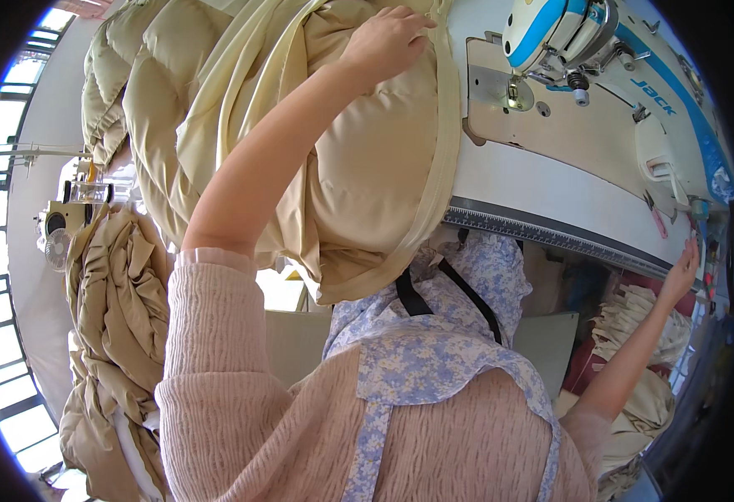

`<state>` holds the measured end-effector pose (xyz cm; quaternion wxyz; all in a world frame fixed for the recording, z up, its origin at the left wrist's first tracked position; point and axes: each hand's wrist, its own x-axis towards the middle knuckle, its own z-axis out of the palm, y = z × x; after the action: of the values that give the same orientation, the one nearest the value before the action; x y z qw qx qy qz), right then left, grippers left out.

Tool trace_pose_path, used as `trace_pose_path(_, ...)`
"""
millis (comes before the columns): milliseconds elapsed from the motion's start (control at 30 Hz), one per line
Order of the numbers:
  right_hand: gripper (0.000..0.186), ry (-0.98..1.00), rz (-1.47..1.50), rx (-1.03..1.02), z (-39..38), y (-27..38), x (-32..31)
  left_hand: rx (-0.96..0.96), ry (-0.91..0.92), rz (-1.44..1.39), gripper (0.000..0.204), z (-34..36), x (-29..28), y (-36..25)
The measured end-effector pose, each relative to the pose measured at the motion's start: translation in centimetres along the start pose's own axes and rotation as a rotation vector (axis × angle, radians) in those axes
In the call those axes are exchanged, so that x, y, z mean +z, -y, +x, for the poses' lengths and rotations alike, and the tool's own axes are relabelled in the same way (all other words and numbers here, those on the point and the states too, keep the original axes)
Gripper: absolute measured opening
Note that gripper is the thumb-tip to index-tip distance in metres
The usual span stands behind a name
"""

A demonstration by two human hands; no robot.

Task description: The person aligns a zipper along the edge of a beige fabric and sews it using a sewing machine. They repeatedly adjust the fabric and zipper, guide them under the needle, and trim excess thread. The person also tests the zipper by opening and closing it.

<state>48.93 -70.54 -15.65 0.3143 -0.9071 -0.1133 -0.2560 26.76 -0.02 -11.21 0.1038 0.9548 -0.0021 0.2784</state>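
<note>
My left hand (388, 43) lies on a puffy beige quilted garment (375, 151), close to the pale binding strip along its right edge. Its fingers are stretched out over the cloth. Far to the right, my right hand (682, 269) is at the front right corner of the sewing table (542, 180), its fingers extended upward with nothing visible in them. A small pink-handled tool (658, 219) lies on the table just left of that hand; its exact kind is hard to make out. The garment hangs over the table's front edge toward my lap.
A white and blue sewing machine (559, 42) stands at the back right, its presser foot beside the garment's edge. A ruler strip (542, 230) runs along the table front. Beige garments (120, 284) are heaped at the left near a small fan (57, 248); pale cloth bundles (639, 322) lie below right.
</note>
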Motion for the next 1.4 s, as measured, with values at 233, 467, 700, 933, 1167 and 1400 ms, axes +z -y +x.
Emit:
trace_pose_path(233,0.041,-0.010,0.218,-0.014,-5.0,9.2,-0.5,0.179,0.322,-0.045,0.046,-10.6,-8.3,-10.7)
trace_pose_path(467,0.036,0.081,0.103,-0.381,-6.2,18.8,0.8,0.191,0.298,-0.015,0.065,-10.1,-3.6,-8.6)
trace_pose_path(700,0.033,0.992,0.711,-0.429,-17.1,42.4,1.8,0.021,0.409,0.055,0.070,-4.6,-1.3,-4.8)
trace_pose_path(933,0.037,1.038,0.484,-0.883,-20.4,51.5,6.1,-0.005,0.462,0.034,0.071,0.7,1.4,-2.6)
trace_pose_path(1167,0.016,0.988,0.603,-1.273,-19.8,40.1,4.0,0.085,0.433,0.010,0.068,2.5,2.8,1.6)
trace_pose_path(1400,0.037,0.777,0.431,-1.105,-19.1,36.7,3.3,0.185,0.258,0.387,0.050,2.4,-0.1,-3.4)
